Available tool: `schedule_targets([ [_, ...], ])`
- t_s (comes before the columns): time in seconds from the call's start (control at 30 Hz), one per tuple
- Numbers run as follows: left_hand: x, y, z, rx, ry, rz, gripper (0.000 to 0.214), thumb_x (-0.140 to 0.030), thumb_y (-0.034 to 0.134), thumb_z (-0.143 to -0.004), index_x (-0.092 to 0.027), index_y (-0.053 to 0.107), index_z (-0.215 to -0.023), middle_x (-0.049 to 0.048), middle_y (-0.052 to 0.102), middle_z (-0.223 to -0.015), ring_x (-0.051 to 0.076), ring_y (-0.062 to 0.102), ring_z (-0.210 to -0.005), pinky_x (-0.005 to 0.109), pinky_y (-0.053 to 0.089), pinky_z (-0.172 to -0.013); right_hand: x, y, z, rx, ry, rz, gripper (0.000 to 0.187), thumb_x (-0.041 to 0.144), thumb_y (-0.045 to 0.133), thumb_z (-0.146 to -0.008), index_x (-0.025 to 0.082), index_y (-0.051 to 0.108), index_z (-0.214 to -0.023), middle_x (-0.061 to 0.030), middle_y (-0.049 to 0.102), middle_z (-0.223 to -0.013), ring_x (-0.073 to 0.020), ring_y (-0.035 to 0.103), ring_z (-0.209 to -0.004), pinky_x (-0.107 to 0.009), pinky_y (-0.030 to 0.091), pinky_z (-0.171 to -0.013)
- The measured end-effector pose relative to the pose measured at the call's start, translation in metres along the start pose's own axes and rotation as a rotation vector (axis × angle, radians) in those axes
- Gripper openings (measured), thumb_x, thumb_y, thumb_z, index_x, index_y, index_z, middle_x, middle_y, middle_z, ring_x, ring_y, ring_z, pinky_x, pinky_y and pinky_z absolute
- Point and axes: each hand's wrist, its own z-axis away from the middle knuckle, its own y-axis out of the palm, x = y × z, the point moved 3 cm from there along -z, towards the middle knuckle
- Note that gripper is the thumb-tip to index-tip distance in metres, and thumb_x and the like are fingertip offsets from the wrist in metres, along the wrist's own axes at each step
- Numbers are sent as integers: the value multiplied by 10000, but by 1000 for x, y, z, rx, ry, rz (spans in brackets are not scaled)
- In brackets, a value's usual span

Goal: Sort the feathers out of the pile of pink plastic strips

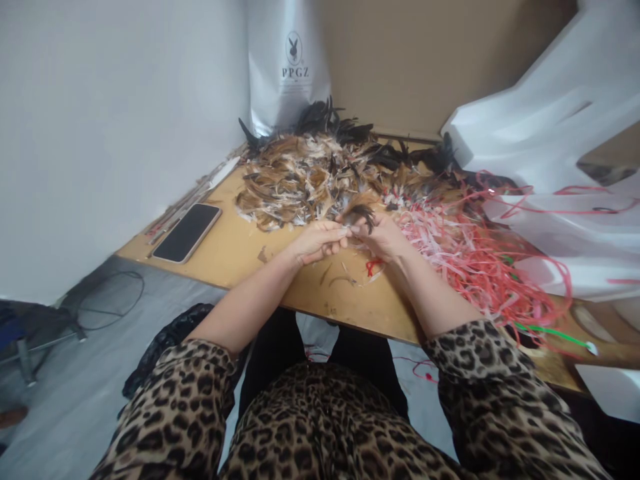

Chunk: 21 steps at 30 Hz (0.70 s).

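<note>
My left hand (316, 241) and my right hand (383, 237) meet above the wooden table (240, 250), fingers pinched together. Between them they grip a small bunch of dark feathers (361, 215), which sticks up from my right fingers. Just behind the hands lies a big heap of brown, white and black feathers (310, 177). A tangle of red and pink strips (465, 257) spreads out to the right of my right hand. A short red bit (373, 265) lies under my right wrist.
A black phone (187, 232) lies face up at the table's left edge. A silver bag (287, 63) stands at the back against the wall. White plastic sheeting (560, 167) covers the right side. A black bag (165, 347) sits on the floor by my left knee.
</note>
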Motion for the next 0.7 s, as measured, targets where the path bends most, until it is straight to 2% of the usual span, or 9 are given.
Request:
schedule_targets([
  [0.2,6,-1,-4,-20,-92,191,168,-219,669,-687,-84,591,-751,-21,558,-539,-14,423,-378,81,221,-334,-2,5,1,-28,42,-125,200,301,742,-525,164,600,-554,10,592,-547,-107,537,-552,-271,435,-644],
  [0.47,8,1,-4,-3,-196,256,105,-187,620,-741,-93,577,-761,-37,521,-531,-24,389,-369,68,231,-333,4,13,0,-121,-14,-51,223,337,738,-529,163,608,-578,-2,603,-582,-115,548,-574,-260,428,-607],
  [0.57,7,0,-4,-4,-189,214,105,-191,613,-746,-92,578,-756,-32,534,-545,-21,415,-392,69,264,-352,5,10,-1,-136,-10,1,241,345,748,-529,158,595,-528,-1,588,-540,-108,529,-541,-253,418,-585],
  [0.7,0,-2,-2,-11,-125,-32,162,-227,645,-713,-81,574,-706,13,606,-618,8,496,-441,104,349,-397,5,0,0,-205,-7,139,198,313,740,-540,148,632,-565,-2,600,-541,-92,504,-508,-232,391,-537],
])
